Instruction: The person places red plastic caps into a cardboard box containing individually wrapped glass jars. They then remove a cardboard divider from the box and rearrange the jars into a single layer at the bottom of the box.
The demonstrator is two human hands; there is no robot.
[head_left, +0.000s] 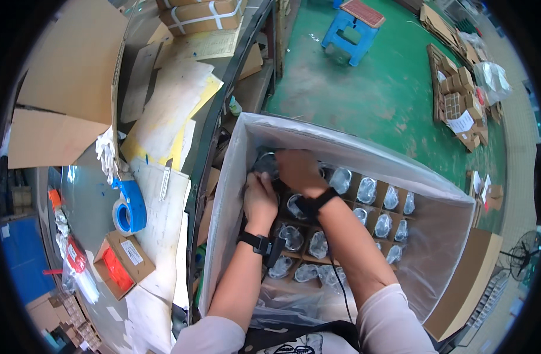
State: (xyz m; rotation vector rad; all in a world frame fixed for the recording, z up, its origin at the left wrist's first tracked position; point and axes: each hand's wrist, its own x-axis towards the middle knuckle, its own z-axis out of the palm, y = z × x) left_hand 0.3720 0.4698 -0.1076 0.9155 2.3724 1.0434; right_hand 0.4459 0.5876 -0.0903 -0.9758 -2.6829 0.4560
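In the far left corner of a large plastic-lined carton (341,135), both my hands are closed around a dark, round part in clear plastic wrap (266,164). My left hand (260,197) grips it from the near side, its fingers pointing away from me. From the right, my right hand (299,170) reaches over it, slightly smeared and partly hiding the part. Cardboard dividers (374,219) split the carton into cells. Several cells hold plastic-wrapped metal parts (291,237), one to a cell where I can see.
Left of the carton, a workbench carries paper sheets (182,88), a blue tape dispenser (129,206), white gloves (107,154) and a small open box (123,265). A blue stool (353,32) stands on the green floor. Stacked small boxes (459,100) lie on a pallet at right.
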